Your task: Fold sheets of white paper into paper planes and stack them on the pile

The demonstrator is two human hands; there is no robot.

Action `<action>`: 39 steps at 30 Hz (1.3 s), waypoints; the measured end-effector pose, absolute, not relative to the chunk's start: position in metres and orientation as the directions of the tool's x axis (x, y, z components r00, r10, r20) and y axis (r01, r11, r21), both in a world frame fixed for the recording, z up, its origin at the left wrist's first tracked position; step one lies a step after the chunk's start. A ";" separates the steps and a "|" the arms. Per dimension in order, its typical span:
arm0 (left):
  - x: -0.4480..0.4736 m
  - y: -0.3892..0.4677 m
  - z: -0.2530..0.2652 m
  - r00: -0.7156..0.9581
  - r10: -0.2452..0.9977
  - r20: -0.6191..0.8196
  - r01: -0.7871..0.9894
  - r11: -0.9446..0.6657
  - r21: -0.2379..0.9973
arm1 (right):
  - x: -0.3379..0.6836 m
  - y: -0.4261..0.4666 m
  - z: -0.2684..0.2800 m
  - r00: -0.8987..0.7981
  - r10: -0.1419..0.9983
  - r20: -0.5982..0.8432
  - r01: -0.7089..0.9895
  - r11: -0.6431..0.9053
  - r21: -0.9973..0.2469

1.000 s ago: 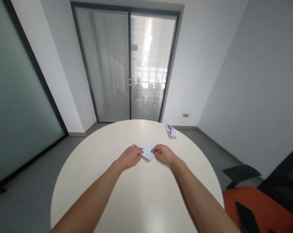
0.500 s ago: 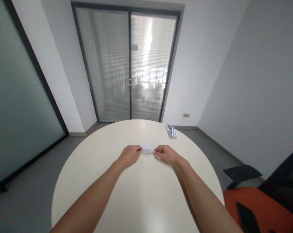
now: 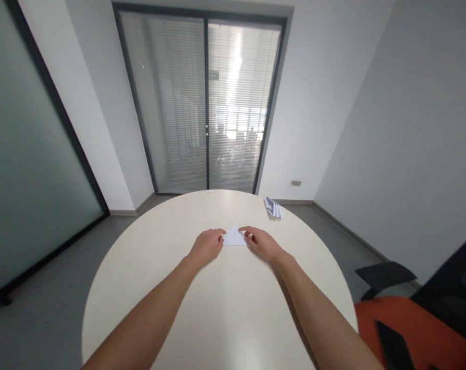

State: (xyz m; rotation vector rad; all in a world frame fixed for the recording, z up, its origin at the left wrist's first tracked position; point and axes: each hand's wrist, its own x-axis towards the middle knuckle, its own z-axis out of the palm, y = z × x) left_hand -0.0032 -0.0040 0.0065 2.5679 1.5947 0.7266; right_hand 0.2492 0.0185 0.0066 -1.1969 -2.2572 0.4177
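Observation:
A small sheet of white paper (image 3: 234,238), folded to a triangle with its point facing away from me, lies on the round table between my hands. My left hand (image 3: 207,246) grips its left corner, index finger and thumb at the edge. On the other side my right hand (image 3: 264,243) has its index finger reaching along the paper's sloping right edge, while the thumb and other fingers hold the right corner. Part of each corner is hidden under the fingers.
A folded white paper piece with several layers (image 3: 273,208) lies near the table's far right edge. The pale round table (image 3: 217,308) fills the middle. An orange chair with black armrests (image 3: 406,324) stands at the right. Glass doors with blinds (image 3: 205,103) are beyond.
The paper's near edge, raised between my pinching fingers before, now lies flat, and more of the triangle shows. My right index finger has stretched forward over the paper.

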 end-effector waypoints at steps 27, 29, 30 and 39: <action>-0.003 -0.005 0.000 0.555 0.712 0.431 0.664 -0.691 0.287 | 0.223 0.010 -0.007 -0.633 0.768 0.092 0.689 0.614 -0.385; -0.003 -0.005 -0.001 0.558 0.715 0.422 0.665 -0.689 0.289 | 0.225 0.012 -0.010 -0.636 0.766 0.098 0.673 0.612 -0.416; -0.004 -0.005 -0.001 0.566 0.713 0.414 0.665 -0.691 0.282 | 0.226 0.013 -0.011 -0.631 0.768 0.110 0.666 0.609 -0.431; -0.004 -0.006 0.005 0.640 0.684 0.350 0.671 -0.720 0.178 | 0.250 0.018 0.005 -0.652 0.732 0.199 0.527 0.625 -0.576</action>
